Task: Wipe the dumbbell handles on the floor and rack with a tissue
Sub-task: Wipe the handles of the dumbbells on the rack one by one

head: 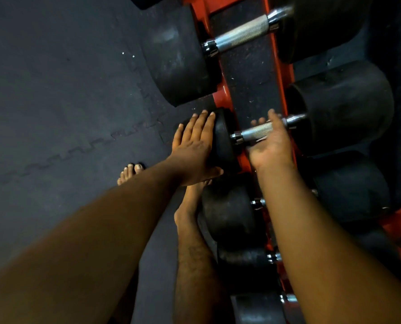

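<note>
Two hands on one racked dumbbell: left hand (192,146) flat, fingers straight, bracing end weight (221,141); right hand (271,139) cupped under knurled handle (253,133), fingers curling round. Orange rack (224,95). Tissue unseen.

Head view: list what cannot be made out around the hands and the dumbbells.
- Tissue: none visible; right hand palm up under the handle.
- Left hand covers that dumbbell's near weight face.
- Lower dumbbells' handles: hidden by the right forearm.
- Rack: cut off by top and bottom edges.
</note>
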The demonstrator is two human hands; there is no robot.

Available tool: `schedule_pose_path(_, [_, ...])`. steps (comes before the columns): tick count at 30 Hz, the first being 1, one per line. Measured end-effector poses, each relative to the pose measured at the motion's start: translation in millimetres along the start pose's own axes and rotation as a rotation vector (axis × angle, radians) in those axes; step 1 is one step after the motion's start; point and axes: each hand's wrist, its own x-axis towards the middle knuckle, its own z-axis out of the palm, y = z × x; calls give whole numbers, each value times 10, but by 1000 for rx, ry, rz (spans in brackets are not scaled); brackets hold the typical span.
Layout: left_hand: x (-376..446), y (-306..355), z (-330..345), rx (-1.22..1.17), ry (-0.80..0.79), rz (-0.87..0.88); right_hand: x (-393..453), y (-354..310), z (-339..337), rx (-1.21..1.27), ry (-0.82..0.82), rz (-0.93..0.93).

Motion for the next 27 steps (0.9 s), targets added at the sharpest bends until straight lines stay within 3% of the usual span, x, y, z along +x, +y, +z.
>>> schedule_pose_path(2, [4, -4, 3, -5, -4, 7, 52, -104, -17, 52, 15, -58])
schedule_pose_path(7, [-1, 15, -3, 3, -4, 3, 26, 93, -35, -97, -34, -31])
schedule_pose_path(12, [2, -1, 13, 4, 3, 5, 101, -80, -119, 69, -60, -103])
schedule_pose_path(17, [7, 2, 8, -2, 1, 6, 43, 70, -71, -54, -73, -58])
schedule_pose_path(21, [-1, 1, 8, -5, 1, 14, 63, -176, -40, 68, -16, -103])
schedule_pose_path(27, [-2, 43, -12, 10, -8, -3, -125, 257, -74, -274, -83, 10])
